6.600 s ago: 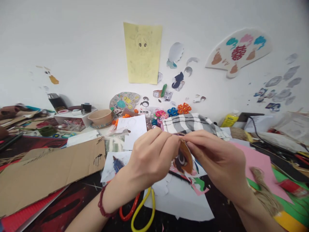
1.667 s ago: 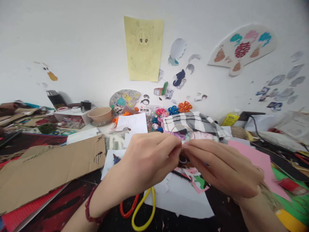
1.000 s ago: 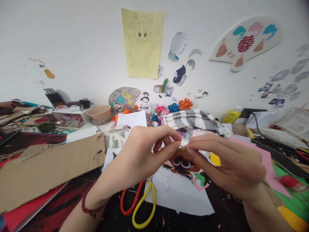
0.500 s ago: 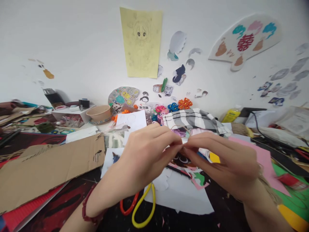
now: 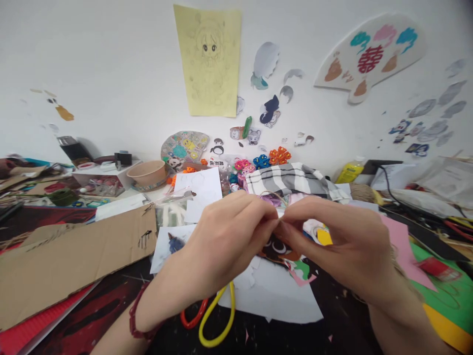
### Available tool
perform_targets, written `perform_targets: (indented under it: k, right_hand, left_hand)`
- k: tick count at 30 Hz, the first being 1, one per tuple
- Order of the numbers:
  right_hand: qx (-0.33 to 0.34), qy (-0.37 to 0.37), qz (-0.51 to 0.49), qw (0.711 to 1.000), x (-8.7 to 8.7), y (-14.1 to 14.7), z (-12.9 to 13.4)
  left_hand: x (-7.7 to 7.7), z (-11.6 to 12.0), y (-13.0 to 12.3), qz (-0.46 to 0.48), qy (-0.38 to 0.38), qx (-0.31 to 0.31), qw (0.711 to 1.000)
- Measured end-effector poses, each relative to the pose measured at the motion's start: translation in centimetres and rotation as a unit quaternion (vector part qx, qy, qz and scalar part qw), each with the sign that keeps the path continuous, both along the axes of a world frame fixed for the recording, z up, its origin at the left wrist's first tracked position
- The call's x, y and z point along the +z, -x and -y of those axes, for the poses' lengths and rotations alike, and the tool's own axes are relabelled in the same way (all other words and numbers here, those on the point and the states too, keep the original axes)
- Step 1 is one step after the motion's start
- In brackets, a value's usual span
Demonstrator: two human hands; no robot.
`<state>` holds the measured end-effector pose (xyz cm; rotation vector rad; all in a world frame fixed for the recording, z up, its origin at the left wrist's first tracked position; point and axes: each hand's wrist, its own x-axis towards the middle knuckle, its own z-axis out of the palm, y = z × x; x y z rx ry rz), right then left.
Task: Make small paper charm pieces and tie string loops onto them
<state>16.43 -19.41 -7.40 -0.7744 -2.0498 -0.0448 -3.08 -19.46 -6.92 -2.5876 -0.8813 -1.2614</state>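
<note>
Cartoon cutout (image 5: 278, 250), top edge pinched by left hand (image 5: 231, 236) and right hand (image 5: 345, 241), white paper (image 5: 283, 301) at six o'clock

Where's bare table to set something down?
Mostly bare: black tabletop between the yellow scissor handle, white paper and right forearm, small scraps aside. Cardboard at left is mostly uncovered. Crowded: around the cartoon cutout, and the back edge from thermos to yellow bottle.
</note>
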Motion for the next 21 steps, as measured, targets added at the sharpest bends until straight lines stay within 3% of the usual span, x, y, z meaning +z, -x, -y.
perform_targets:
  k: [12,21]
  right_hand:
    - [-0.006,-0.021,-0.016,1.000,-0.6,0.0,-0.1]
    - [-0.024,-0.056,-0.009,0.998,-0.8,0.2,0.1]
  left_hand:
    - [-1.8,-1.4,-0.5,-0.044,-0.150,0.018,0.988]
    - [-2.0,-2.1,-1.0,-0.035,-0.164,0.021,0.986]
